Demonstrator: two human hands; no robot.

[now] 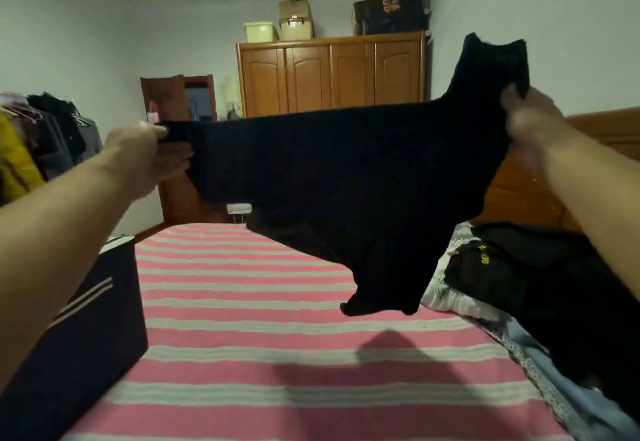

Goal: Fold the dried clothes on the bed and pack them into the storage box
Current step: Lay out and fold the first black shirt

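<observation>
- A black garment [346, 177] hangs stretched in the air over the striped bed [277, 354], not yet folded.
- The left hand [145, 153] pinches its left edge; the right hand [533, 125] grips its right end.
- Unfolded dark clothes [519, 267] are heaped at right.
- The dark storage box [86, 319] stands near left; its inside is hidden.
- Judging by this, most folding and packing remain.

I've got a black garment [346, 177] stretched out in the air over the pink-striped bed [263, 347], more dark clothes [526, 277] heaped on the bed's right side, and the dark storage box [86, 329] sitting at the left edge.
</observation>
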